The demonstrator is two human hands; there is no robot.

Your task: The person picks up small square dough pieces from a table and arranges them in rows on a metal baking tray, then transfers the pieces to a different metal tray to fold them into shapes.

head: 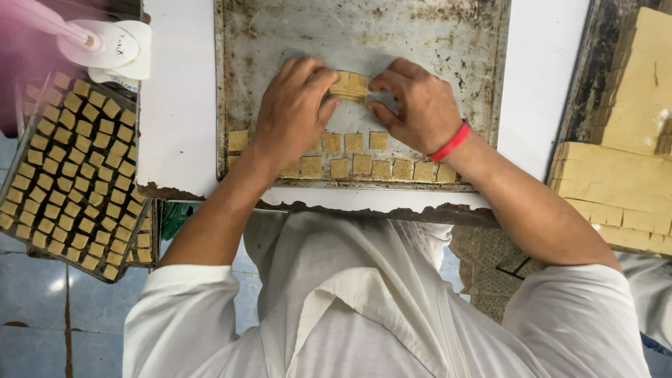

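Dough squares [349,85] pinched between left hand [294,112] and right hand [416,105].

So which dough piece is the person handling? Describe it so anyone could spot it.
Start at the worn metal baking tray on the white table. Above its two rows of flat tan squares, both hands meet. Pinched between them is a small stack of squares, the only pieces piled up.
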